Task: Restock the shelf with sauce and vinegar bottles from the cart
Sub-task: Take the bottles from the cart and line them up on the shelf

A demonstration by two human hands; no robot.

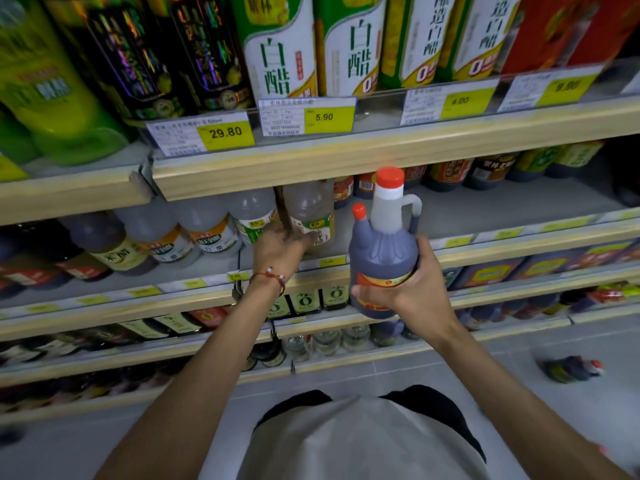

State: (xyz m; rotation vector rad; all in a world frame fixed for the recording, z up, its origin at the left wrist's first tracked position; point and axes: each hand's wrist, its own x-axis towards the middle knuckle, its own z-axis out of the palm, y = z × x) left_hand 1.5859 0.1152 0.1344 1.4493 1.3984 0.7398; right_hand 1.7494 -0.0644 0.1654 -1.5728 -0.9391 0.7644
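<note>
**Dark bottle held upright in front of the free place on the shelf**

The right hand [419, 289] holds the dark bottle [381, 251] low on its round body, with fingers and thumb wrapped around the part with the label. The bottle is upright, its long axis vertical, and its red cap [390, 176] is close under the wooden edge [346, 164] of the shelf above. It is in the air before the middle shelf [502, 209], not yet standing on it.

The bare grey place lies behind the bottle and a little to its right. I judge the move must go forward, away from the body, and the right hand is the nearer one.

The left hand [277, 247] reaches to a clear bottle [310, 209] just left of that place. Its fingers lie against this bottle, but I cannot tell if they close around it.

The dark bottle looks like smooth plastic, with a small side handle [414, 209] and a second small red spout. The clear bottle is pale and has a printed label.
</note>
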